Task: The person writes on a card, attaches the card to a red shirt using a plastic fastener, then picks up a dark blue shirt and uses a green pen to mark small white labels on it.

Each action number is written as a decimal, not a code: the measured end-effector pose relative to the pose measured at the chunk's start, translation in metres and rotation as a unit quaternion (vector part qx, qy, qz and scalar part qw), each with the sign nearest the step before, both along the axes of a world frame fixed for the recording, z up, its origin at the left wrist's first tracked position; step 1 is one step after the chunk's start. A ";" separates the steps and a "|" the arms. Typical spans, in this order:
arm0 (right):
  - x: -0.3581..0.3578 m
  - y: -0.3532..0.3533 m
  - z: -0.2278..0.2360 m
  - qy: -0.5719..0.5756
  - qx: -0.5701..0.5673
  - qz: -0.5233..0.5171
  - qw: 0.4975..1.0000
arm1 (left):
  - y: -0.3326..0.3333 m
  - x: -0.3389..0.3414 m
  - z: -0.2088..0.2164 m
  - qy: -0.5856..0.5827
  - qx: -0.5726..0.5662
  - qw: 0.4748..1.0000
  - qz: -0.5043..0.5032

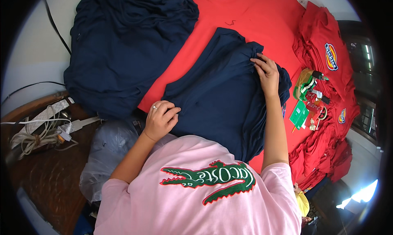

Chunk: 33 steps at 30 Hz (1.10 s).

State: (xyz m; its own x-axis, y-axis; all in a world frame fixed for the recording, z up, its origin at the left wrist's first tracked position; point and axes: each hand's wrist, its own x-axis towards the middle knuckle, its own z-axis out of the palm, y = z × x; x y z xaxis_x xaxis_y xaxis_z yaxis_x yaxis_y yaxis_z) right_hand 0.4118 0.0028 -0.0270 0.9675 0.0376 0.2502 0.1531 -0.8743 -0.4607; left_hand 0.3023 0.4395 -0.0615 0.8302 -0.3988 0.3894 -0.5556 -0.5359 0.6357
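Observation:
A navy blue garment (pixel 217 100), seemingly a shirt, lies spread before me on a red-covered table, with gathered folds along its right side. My left hand (pixel 161 120), a ring on one finger, is closed with fingertips pinching the garment's left edge. Up at the far right corner, my right hand (pixel 267 74) has its fingers closed on the bunched edge of the same cloth. My body partly hides the garment's near end.
A heap of navy garments (pixel 131 46) lies at the left. Red garments with patches (pixel 323 63) are piled along the right. Nearer are a green card (pixel 299 114), a tape roll (pixel 322 113) and small items. Coiled cables (pixel 39 138) and a clear plastic bag (pixel 108 153) sit lower left.

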 end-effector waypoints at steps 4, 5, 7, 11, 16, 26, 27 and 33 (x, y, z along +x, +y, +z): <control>0.000 0.011 0.006 -0.044 -0.039 0.006 0.998 | 0.000 0.001 0.011 0.019 -0.011 1.000 -0.013; 0.004 0.013 0.010 -0.039 -0.059 -0.015 0.997 | -0.001 0.004 0.015 0.022 -0.015 1.000 -0.016; 0.016 0.017 0.017 -0.028 -0.101 -0.057 0.993 | 0.002 0.005 0.011 0.071 -0.041 0.997 0.001; 0.062 0.056 0.041 -0.006 -0.201 -0.089 0.976 | -0.015 0.012 0.003 0.315 -0.205 0.899 0.226; 0.100 0.088 0.024 0.038 -0.042 0.040 0.998 | -0.021 0.033 0.015 0.299 -0.054 0.933 0.193; 0.058 0.082 0.036 -0.068 -0.016 0.071 0.995 | -0.015 0.028 0.016 0.202 0.044 0.961 0.182; 0.047 0.073 0.040 -0.102 0.007 0.073 0.992 | -0.015 0.025 0.018 0.194 0.032 0.964 0.180; -0.028 0.018 0.039 -0.040 0.068 -0.012 0.997 | -0.020 -0.014 0.033 0.030 -0.023 0.998 -0.040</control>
State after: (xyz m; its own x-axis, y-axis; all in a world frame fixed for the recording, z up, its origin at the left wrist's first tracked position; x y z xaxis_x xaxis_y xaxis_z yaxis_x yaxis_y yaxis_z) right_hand 0.3833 0.0209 0.0121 0.9443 -0.0252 0.3282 0.1740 -0.8081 -0.5628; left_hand 0.2883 0.4191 -0.0289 0.8186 -0.4476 0.3599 -0.5561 -0.4608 0.6917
